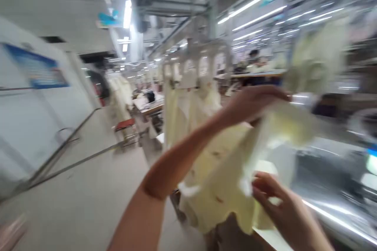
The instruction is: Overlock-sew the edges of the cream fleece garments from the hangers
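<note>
From my remote seat I see the right hand [272,193] pinching the yellow cloth [228,184], the left hand [260,97] at its top, grip too blurred to tell.

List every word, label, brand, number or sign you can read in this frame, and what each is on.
None can be read.
Blue poster on the white wall: seems to carry lines of lighter print, too blurred to read.
Pale yellow cloth by the hands: small reddish marks, too blurred to tell whether they are lettering.
</note>
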### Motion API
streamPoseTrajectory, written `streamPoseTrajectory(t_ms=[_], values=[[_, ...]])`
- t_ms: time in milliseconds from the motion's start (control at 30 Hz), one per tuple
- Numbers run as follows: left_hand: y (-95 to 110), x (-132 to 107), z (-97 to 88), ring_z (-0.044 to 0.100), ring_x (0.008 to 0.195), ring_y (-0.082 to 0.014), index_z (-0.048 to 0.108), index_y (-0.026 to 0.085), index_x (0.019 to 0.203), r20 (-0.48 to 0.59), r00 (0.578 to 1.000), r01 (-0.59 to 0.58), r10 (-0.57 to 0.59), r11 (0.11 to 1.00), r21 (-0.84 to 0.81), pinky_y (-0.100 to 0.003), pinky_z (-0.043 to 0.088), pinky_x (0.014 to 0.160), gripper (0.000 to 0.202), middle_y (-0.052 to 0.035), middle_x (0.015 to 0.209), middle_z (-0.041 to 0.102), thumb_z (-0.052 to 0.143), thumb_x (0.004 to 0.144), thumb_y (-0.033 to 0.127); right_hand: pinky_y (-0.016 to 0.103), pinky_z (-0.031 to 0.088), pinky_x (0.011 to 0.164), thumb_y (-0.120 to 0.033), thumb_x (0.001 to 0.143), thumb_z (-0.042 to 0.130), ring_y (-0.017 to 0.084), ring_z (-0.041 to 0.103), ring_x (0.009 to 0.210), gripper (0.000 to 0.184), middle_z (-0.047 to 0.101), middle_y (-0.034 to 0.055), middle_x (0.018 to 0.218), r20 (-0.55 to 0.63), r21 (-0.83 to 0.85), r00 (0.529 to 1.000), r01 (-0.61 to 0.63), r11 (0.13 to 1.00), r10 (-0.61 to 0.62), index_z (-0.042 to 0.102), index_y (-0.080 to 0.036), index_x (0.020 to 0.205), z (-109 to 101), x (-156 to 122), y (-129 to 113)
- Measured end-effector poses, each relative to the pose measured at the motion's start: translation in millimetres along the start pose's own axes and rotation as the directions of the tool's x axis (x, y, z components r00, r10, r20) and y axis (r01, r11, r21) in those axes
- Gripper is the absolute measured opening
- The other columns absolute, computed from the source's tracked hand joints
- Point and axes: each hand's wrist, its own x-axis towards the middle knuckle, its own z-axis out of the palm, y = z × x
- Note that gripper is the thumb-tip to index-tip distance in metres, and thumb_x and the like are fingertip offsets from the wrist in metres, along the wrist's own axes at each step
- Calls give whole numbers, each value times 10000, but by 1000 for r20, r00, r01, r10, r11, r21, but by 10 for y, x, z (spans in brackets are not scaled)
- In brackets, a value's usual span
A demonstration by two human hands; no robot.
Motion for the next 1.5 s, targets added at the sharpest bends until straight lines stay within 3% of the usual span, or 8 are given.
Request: streamPoseTrajectory(t_ms=[133, 433, 533, 733, 867, 1100, 1267, 1500], values=[[-131, 251, -39, 426, 373, -34, 615, 138, 1061, -14, 999, 28, -44, 818, -575, -123, 371, 368, 390, 69, 523, 503, 365, 769, 76, 226, 458, 494, -346, 870, 505, 134, 557, 544, 176, 597, -28, 604, 125, 19, 962, -246, 969, 242, 596, -219, 789, -57, -104, -168], [-174, 393, -157, 449, 385, -50, 597, 109, 735, 11, 998, 56, -64, 745, -665, -150, 413, 368, 195, 29, 526, 486, 412, 680, 132, 402, 499, 820, -349, 837, 587, 219, 587, 949, 361, 569, 103, 1124, -258, -5, 965, -58, 998, 55, 474, -211, 1150, -181, 107, -229], [-51, 388, -126, 464, 375, -58, 606, 108, 737, 36, 999, 13, 14, 744, -668, -163, 426, 368, 188, 25, 518, 510, 435, 668, 146, 425, 404, 959, -300, 861, 551, 227, 482, 1143, 501, 474, 105, 1290, -181, -47, 979, 83, 995, -90, 351, -231, 1316, -339, 396, -275], [39, 342, -122, 505, 388, -67, 620, 113, 745, -19, 999, -39, 36, 750, -660, -163, 460, 399, 179, 30, 492, 541, 466, 665, 158, 249, 408, 600, -404, 888, 479, 139, 481, 641, 269, 513, -6, 680, 103, -26, 978, -179, 984, 181, 563, -176, 772, -620, 330, -235], [198, 366, -43, 533, 407, -70, 622, 111, 763, -34, 999, -35, 16, 752, -658, -162, 477, 429, 176, 28, 494, 561, 479, 666, 145, 201, 359, 545, -460, 842, 555, 105, 428, 607, 312, 444, -26, 653, 191, 382, 911, -411, 828, 364, 523, -170, 732, -882, -260, -405], [437, 444, 955, 621, 598, -122, 654, 148, 888, 7, 974, -200, 227, 871, -450, -246, 526, 606, 239, -16, 692, 645, 449, 766, 164, 202, 410, 546, -481, 735, 687, 118, 527, 601, 341, 553, -14, 689, 190, 779, 663, -551, 300, 725, 536, -184, 809, -938, -1126, -397], [31, 385, 1815, 635, 693, -145, 677, 164, 886, 99, 988, -91, 121, 959, -268, -240, 507, 645, 287, -54, 898, 691, 426, 766, 90, 203, 410, 534, -502, 709, 690, 117, 497, 586, 371, 569, -13, 687, -29, 680, 567, -592, 433, 823, 561, -168, 806, -706, -1360, 27], [-199, 499, 1938, 625, 584, -112, 650, 190, 967, 173, 979, -35, 104, 931, -362, -197, 498, 564, 268, -7, 735, 671, 441, 800, 183, 222, 428, 601, -502, 782, 599, 150, 527, 687, 362, 600, 18, 777, -104, 552, 602, -627, 549, 792, 567, -158, 892, -658, -1298, 108]])
